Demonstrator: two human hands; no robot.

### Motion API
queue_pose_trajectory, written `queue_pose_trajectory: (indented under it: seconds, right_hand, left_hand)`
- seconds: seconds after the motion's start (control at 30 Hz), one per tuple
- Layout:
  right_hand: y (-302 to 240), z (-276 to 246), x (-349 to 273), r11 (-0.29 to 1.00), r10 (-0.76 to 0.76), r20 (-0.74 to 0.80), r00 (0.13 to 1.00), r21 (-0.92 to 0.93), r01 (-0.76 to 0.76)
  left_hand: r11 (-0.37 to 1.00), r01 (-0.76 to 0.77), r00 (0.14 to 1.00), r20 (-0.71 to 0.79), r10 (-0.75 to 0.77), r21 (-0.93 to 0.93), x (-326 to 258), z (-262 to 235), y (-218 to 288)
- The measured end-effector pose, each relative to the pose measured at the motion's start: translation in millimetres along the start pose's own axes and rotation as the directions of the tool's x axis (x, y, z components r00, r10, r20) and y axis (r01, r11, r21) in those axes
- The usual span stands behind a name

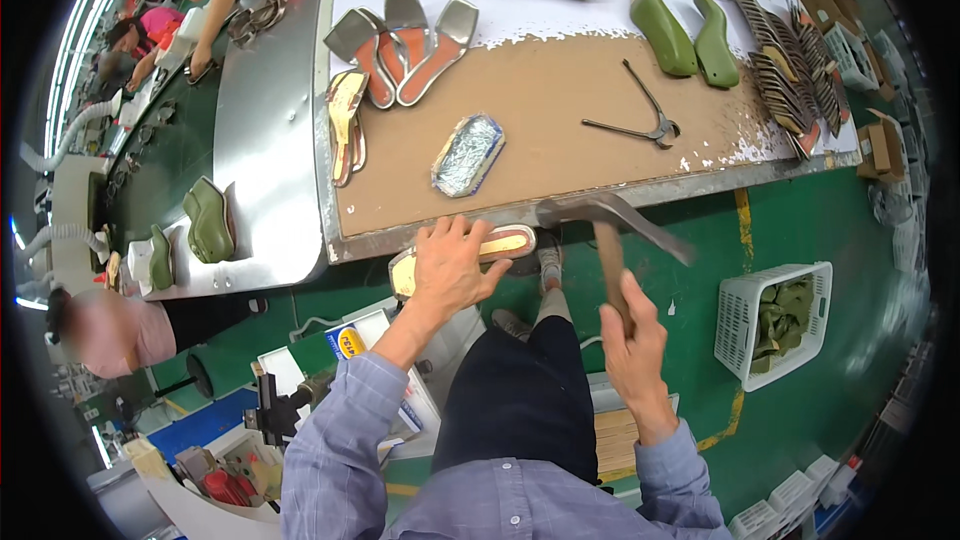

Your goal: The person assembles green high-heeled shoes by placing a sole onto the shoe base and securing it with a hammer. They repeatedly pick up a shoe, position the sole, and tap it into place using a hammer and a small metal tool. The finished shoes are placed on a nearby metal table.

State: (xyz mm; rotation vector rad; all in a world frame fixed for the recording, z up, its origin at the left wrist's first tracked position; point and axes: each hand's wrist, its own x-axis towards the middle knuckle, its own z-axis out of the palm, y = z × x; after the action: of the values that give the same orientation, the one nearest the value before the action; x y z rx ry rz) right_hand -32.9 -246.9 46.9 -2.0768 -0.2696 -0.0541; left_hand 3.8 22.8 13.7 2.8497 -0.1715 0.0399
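My left hand (448,265) lies over a shoe insole (512,242), cream with a reddish-brown middle, at the front edge of the workbench (520,212). Its fingers wrap over the middle of the piece and the thumb lies along its near side. What is beneath the insole is hidden. In my right hand (637,345) is a hammer (608,260), gripped by its wooden handle. The dark curved head is raised near the insole's right end, and its far tip is blurred. On the bench lie pincers (660,130) with spread handles and a plastic-wrapped block (468,155).
Silver-and-orange insoles (432,60) fan out at the back left. Green shoe lasts (662,32) lie further back, beside stacked dark strips (785,70). A white basket (738,335) of green pieces stands on the floor at right. People (130,325) work at left.
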Motion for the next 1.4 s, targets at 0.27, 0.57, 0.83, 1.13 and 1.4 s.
queue_pose_trajectory:
  seconds: [0.27, 0.57, 0.83, 1.13, 1.4]
  right_hand:
    - [-12.7, 5.4, 20.6, 0.984, -0.086, 0.062, 0.994, -0.149, 0.094]
    - [9.6, 24.4, -4.8, 0.987, 0.108, 0.182, 0.977, -0.139, -0.084]
    - [22.4, 44.1, -10.6, 0.993, -0.045, 0.082, 0.996, -0.102, 0.053]
    - [60.0, 15.9, 68.4, 0.815, -0.106, 0.118, 0.987, -0.558, 0.154]
    - [109.7, 20.3, 168.5, 0.76, -0.217, 0.091, 0.972, -0.61, 0.227]
  left_hand:
    - [0.999, -0.008, 0.999, 0.034, 0.007, 0.036, 4.3, -4.5, -0.5]
    - [1.0, -0.002, 0.999, 0.032, 0.001, 0.012, -1.2, -1.8, 0.8]
    - [0.999, 0.038, 0.997, 0.06, -0.037, -0.006, -4.1, 0.6, -4.7]
    - [0.991, -0.106, 0.973, 0.216, 0.086, 0.08, 24.9, 17.4, 1.9]
    - [0.364, 0.339, 0.748, 0.014, -0.664, -0.868, -6.5, -124.6, -95.0]
